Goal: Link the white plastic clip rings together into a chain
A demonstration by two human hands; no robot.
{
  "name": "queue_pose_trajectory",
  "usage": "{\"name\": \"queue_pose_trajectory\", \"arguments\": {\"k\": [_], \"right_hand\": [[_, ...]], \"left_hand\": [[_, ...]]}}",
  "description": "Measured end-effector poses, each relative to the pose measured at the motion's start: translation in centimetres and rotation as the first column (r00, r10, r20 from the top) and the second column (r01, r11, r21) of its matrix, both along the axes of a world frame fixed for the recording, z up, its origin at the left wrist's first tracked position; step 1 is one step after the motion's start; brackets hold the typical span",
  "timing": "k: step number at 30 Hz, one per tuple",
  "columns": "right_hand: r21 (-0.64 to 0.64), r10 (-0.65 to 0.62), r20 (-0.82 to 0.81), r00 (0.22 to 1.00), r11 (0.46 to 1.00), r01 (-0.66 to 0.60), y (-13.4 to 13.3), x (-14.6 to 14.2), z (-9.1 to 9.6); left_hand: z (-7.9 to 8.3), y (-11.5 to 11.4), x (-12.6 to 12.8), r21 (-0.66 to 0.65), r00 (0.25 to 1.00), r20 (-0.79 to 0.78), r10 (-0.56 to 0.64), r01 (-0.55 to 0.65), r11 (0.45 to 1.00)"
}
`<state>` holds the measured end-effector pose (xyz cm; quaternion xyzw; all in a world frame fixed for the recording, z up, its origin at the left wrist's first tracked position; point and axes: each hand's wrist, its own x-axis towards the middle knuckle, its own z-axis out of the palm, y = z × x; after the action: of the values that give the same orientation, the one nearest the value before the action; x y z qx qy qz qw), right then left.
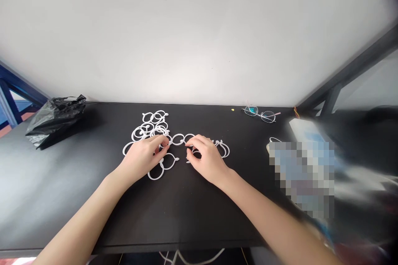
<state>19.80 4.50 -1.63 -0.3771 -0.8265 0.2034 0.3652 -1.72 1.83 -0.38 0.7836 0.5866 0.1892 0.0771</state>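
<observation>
Several white plastic rings (151, 126) with small tabs lie linked and piled on a black table (174, 203). My left hand (143, 157) rests on the pile's near side, its fingers pinched on a ring beside the ring in the middle (178, 139). My right hand (207, 157) is curled over more white rings (224, 149), its fingertips pinching a ring at the other side of that middle ring. Two loose linked rings (161, 167) lie just under my left hand.
A crumpled black plastic bag (54, 118) sits at the far left of the table. A pair of glasses (260, 113) lies at the back right by the white wall. A blurred white and blue object (306, 130) lies at the right, near a dark metal frame (348, 74).
</observation>
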Motion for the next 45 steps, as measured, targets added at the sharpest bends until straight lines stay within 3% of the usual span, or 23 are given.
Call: {"name": "queue_pose_trajectory", "arguments": {"k": [5,11,17,22,25,28,32,35,42,45], "right_hand": [[-0.024,-0.051,-0.081,0.995,0.998,0.05,0.1,0.3,0.4],[-0.101,-0.113,0.129,0.985,0.987,0.127,-0.4,0.5,1.1],[-0.064,-0.138,0.224,0.965,0.986,0.156,-0.6,0.1,0.9],[-0.018,-0.124,0.203,0.971,0.991,0.13,-0.6,0.0,0.6],[0.121,-0.133,0.023,0.991,0.984,0.129,-1.1,-0.1,0.8],[0.273,-0.045,-0.154,0.987,0.958,0.086,-1.6,-0.3,1.1],[0.313,0.061,-0.201,0.978,0.95,0.005,-2.0,-0.4,1.1],[0.287,0.098,-0.166,0.981,0.957,-0.047,-2.1,-0.5,0.7],[0.296,0.213,-0.201,0.956,0.944,-0.149,-2.1,-0.7,0.4],[0.284,0.218,-0.256,0.942,0.948,-0.143,-2.1,-0.8,0.7]], "left_hand": [[0.7,-0.2,0.0,0.121,0.995,0.06,0.08,-0.087,0.989],[1.3,-0.3,-0.5,0.202,0.968,0.174,0.179,-0.213,0.956],[1.2,-0.4,-0.7,0.075,1.0,0.022,0.006,-0.008,0.997],[0.9,-0.4,-0.5,0.05,1.0,0.014,-0.02,0.019,0.999],[0.8,-0.6,0.2,0.037,0.991,0.101,-0.083,0.08,0.996],[0.8,-1.1,1.5,-0.087,0.946,0.279,-0.166,0.197,0.976],[0.7,-1.6,3.0,-0.205,0.901,0.381,-0.208,0.302,0.931],[0.4,-1.7,3.2,-0.187,0.895,0.401,-0.193,0.286,0.94],[0.3,-1.7,3.2,0.007,0.849,0.463,-0.255,0.284,0.959],[0.5,-1.6,3.3,0.01,0.825,0.524,-0.209,0.24,0.971]]}}
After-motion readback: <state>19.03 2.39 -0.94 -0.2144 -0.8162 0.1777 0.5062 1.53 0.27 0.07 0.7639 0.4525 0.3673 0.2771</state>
